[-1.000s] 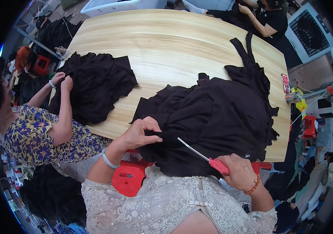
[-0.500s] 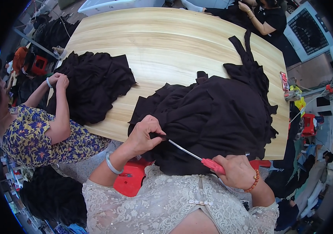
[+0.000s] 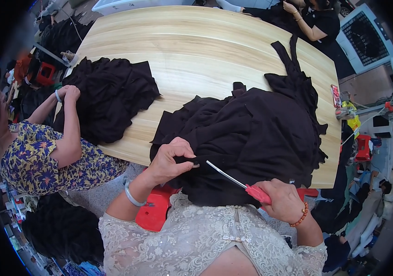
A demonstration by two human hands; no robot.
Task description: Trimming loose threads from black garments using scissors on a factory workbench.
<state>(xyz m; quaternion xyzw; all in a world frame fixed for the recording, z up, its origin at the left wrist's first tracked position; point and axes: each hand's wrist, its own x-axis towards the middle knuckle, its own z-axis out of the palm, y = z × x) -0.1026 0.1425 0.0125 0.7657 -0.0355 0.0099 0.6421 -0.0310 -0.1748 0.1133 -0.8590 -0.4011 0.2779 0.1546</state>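
Black cloth [image 3: 270,124]: heaped centre-right of the frame, overhanging the near edge. Left hand [image 3: 173,158], lower centre: thumb and forefinger appear to pinch a fold. Right hand [image 3: 280,200], lower right: fingers wrapped round a red-handled tool [image 3: 258,194]. Risk: its tip points thumbward; slipping could jab skin or snag fabric. Table [image 3: 196,50] beneath.

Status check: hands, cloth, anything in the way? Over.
Left hand pinches dark cloth. Right hand grips red-handled tool, tip apart from left hand. No obstruction visible between.
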